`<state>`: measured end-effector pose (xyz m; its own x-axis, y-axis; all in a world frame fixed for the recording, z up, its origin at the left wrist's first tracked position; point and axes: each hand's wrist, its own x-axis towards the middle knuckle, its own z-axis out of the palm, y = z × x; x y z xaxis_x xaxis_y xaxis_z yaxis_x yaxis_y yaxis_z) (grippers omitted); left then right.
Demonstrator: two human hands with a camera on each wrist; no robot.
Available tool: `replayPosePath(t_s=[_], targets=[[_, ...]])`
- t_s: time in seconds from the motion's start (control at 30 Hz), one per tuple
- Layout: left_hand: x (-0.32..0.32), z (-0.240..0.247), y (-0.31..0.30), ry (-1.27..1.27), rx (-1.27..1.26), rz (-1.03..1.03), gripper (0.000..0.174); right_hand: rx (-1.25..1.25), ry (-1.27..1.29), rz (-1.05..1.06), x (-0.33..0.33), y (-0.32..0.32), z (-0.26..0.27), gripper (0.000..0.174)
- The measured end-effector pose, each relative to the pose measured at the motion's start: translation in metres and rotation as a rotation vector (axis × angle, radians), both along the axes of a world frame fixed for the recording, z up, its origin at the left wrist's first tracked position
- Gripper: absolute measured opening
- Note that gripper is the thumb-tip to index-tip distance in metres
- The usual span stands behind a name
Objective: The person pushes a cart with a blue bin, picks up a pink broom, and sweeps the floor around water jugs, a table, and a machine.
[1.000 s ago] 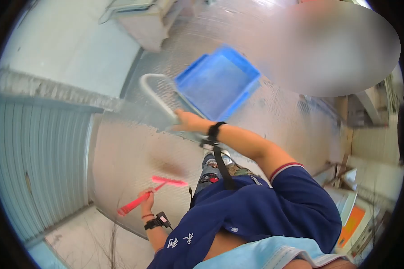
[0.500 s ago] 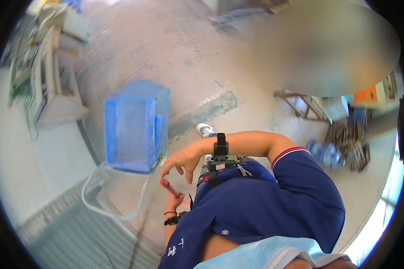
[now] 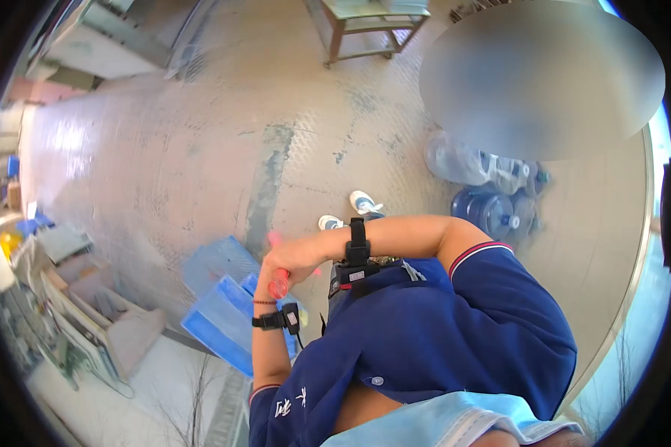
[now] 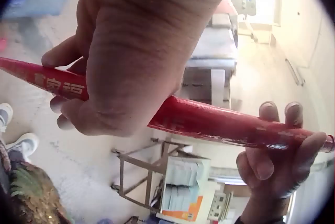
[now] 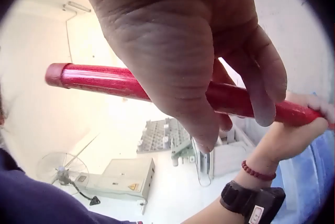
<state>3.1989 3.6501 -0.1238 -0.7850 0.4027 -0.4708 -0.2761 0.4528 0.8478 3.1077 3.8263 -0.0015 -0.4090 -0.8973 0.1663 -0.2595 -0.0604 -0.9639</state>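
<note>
The person has a red stick point(image 5: 104, 80) in both hands, up in front of the body and above the floor point(image 3: 201, 127). The left hand point(image 4: 120, 77) has its fingers bent round the stick near the thin end with the writing on it. The right hand point(image 5: 167, 41) is clamped on it too, nearer the fat end, where the round cap point(image 5: 55, 75) sticks out past the hand. A pink bit point(image 3: 275, 238) shows just past the hands in the head view, but it is too blurry to tell its shape. A blue crate point(image 3: 209, 322) sits beside the left forearm, and big water bottles point(image 3: 484, 212) stand well off to the right. To hold the stick well, both hands should grip snugly but not squeeze too hard, with a space between them. The right hand could steer the top while the left hand guides lower down. It looks wise to turn slowly, so that the stick does not bump the crate, and to mind the shoes point(image 3: 364, 201) down below.
</note>
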Motion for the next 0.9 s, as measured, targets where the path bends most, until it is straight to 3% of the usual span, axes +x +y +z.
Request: replayPosePath(t_s=[0.17,0.23,0.3,0.33,0.4,0.47,0.53,0.57,0.6,0.67,0.73,0.77,0.83,0.9], targets=[[-0.081,0.048,0.060,0.068,0.065,-0.020,0.072,0.234,0.152,-0.429,-0.007,0.074,0.030,0.015],[-0.086,0.078,0.088,0.082,0.067,-0.028,0.074,0.297,0.162,-0.535,-0.014,0.103,0.031,0.015],[-0.078,0.132,0.118,0.300,0.157,0.092,0.076,0.359,0.235,-0.784,-0.019,0.122,0.030,0.014],[-0.075,0.158,0.139,0.287,0.144,0.060,0.076,0.352,0.212,-0.813,-0.019,0.133,0.029,0.014],[-0.072,0.201,0.186,0.442,0.441,0.111,0.085,0.435,0.217,-0.894,-0.025,0.155,0.034,0.020],[-0.064,0.224,0.221,0.482,0.449,0.075,0.084,0.485,0.198,-0.937,-0.018,0.160,0.043,0.019],[-0.065,0.237,0.255,0.822,0.506,0.312,0.054,0.480,0.166,-0.835,-0.013,0.159,0.049,0.019],[-0.069,0.236,0.254,0.808,0.518,0.286,0.054,0.487,0.154,-0.863,-0.010,0.160,0.053,0.019],[-0.077,0.235,0.244,0.754,0.651,0.289,0.039,0.439,0.178,-0.856,-0.006,0.161,0.056,0.017],[-0.081,0.241,0.247,0.689,0.792,0.278,0.034,0.398,0.202,-0.865,0.004,0.172,0.059,0.015],[-0.087,0.262,0.268,0.818,0.668,0.466,0.041,0.292,0.068,-1.038,0.009,0.189,0.055,0.019],[-0.086,0.271,0.276,0.811,0.680,0.448,0.041,0.296,0.069,-1.058,0.013,0.199,0.042,0.019],[-0.086,0.286,0.289,0.828,0.662,0.656,0.039,0.270,0.043,-1.308,0.023,0.227,-0.010,0.043],[-0.088,0.283,0.292,0.748,0.700,0.670,0.039,0.438,-0.818,-1.106,0.026,0.272,-0.060,0.061]])
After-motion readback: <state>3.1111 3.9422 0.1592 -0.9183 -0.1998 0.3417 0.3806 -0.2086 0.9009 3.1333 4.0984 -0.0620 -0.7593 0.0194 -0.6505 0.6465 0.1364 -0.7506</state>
